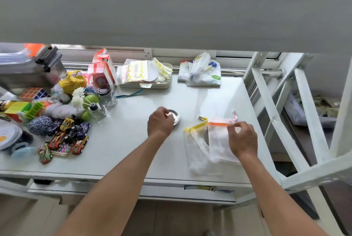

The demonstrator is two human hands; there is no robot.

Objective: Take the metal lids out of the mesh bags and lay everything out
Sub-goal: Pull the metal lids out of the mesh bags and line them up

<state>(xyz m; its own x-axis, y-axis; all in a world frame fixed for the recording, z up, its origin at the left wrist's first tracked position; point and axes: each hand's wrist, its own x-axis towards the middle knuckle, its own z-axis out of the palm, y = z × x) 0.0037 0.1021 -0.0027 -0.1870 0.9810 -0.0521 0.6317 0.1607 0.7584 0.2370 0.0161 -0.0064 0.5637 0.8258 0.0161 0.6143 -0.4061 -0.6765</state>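
Observation:
A round metal lid lies flat on the white table, and my left hand rests on its near left edge with fingers curled over it. Two white mesh bags lie to the right. The orange-rimmed mesh bag lies on top, and my right hand pinches its upper right edge. The yellow-rimmed mesh bag sits partly under it. A curved metal edge of a second lid shows between the two bags. A pink drawstring trails from the orange-rimmed bag.
A heap of toys, puzzle cubes, toy cars and a glass jar fills the table's left side. A tray of zip bags and folded printed bags stand at the back. A white metal frame rises on the right.

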